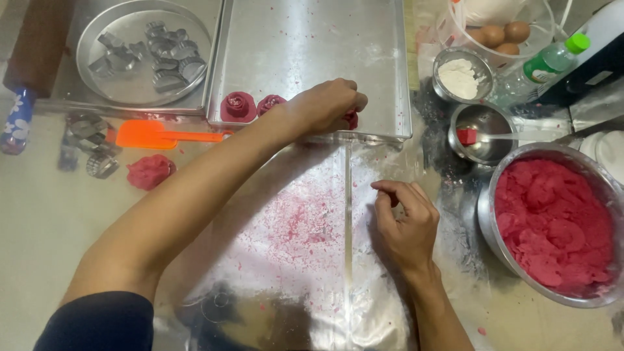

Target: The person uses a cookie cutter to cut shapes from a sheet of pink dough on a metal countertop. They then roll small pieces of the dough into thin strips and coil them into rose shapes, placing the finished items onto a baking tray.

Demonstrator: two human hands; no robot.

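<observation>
A pale worktop [45, 227] fills the whole view, with no wall, floor or window showing. A sheet of clear plastic film [305, 260] lies over its near middle, wrinkled and dusted with pink crumbs. Overhead light glares off the film and the metal ware at the far side. The right end looks darker and smudged.

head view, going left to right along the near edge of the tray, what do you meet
Orange scraper → first red dough rose → second red dough rose → left hand placing a third piece → small bowl with red-handled tool → big bowl of red dough.
</observation>
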